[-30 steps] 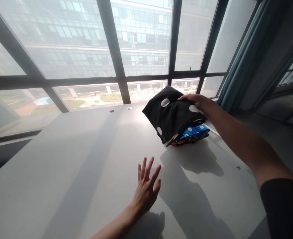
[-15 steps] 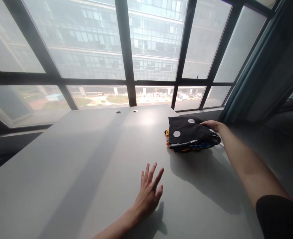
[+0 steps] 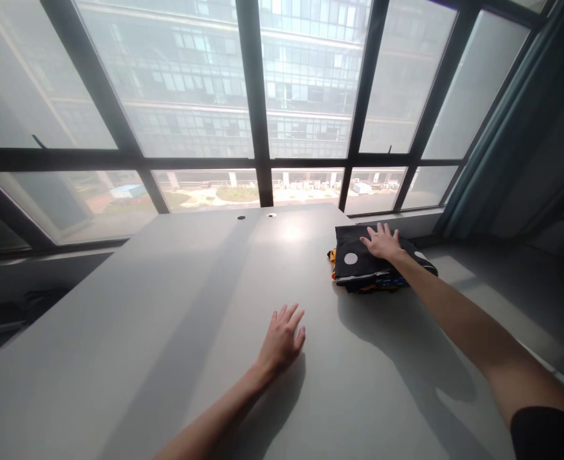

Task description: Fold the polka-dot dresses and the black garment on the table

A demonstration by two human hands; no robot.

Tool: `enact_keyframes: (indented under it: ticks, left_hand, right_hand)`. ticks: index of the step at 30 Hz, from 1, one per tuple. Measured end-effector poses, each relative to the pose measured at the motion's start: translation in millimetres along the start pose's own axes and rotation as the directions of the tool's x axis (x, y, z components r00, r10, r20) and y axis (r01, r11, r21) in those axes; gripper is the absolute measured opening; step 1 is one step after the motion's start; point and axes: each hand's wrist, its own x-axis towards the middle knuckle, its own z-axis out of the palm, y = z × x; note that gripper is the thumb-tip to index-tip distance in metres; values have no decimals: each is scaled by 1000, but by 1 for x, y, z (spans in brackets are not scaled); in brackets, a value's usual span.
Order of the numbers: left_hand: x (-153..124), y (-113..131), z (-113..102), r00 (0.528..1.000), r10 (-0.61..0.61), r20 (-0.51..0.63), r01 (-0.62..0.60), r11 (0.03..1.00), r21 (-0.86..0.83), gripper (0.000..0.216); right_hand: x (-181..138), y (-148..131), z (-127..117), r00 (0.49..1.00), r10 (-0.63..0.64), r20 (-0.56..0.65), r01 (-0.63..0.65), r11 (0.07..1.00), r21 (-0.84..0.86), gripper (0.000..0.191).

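A folded black cloth with white dots (image 3: 351,259) lies at the right of the white table, on top of a stack of folded cloths. Orange cloth (image 3: 332,255) sticks out at the stack's left side, and a strip of blue shows along its front edge. My right hand (image 3: 383,243) rests on the black cloth with its fingers spread. Closer to me, my left hand (image 3: 282,338) is over the table, left of the stack and apart from it. Its fingers are stretched out and it holds nothing.
The white table (image 3: 205,275) reaches to a dark-framed window (image 3: 260,115). Two round holes, one a cable hole (image 3: 241,218), sit near its far edge. A blue-grey curtain (image 3: 483,153) hangs at the right.
My right hand has moved from the stack's right edge to the top of the black cloth, fingers now spread. My left hand has drawn its fingers slightly closer. The view has shifted left.
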Motion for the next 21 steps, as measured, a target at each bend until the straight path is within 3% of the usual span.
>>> enact_keyframes:
  ticks: [3, 5, 9, 11, 15, 21]
  left_hand:
    - [19, -38, -23, 987, -160, 8, 159, 985, 61, 49]
    - [27, -65, -38, 963, -267, 28, 262, 959, 107, 52]
    - [25, -103, -54, 913, -402, 72, 383, 904, 191, 59]
    - [20, -108, -53, 919, -388, 70, 364, 903, 230, 62]
    - [16, -103, -44, 960, -258, 107, 225, 942, 250, 64]
    - [18, -100, -41, 959, -233, 163, 193, 954, 231, 61]
  right_hand:
    - [-24, -44, 5, 958, -214, -191, 238, 964, 114, 58]
    - [-51, -82, 26, 908, -341, -241, 396, 889, 232, 56]
    - [-111, -156, 96, 871, -483, -88, 483, 812, 328, 58]
    - [-134, -182, 130, 883, -467, 36, 431, 840, 330, 61]
    - [-154, -204, 168, 867, -466, 179, 413, 871, 267, 64]
    - [-150, -202, 174, 834, -505, 220, 459, 858, 229, 66]
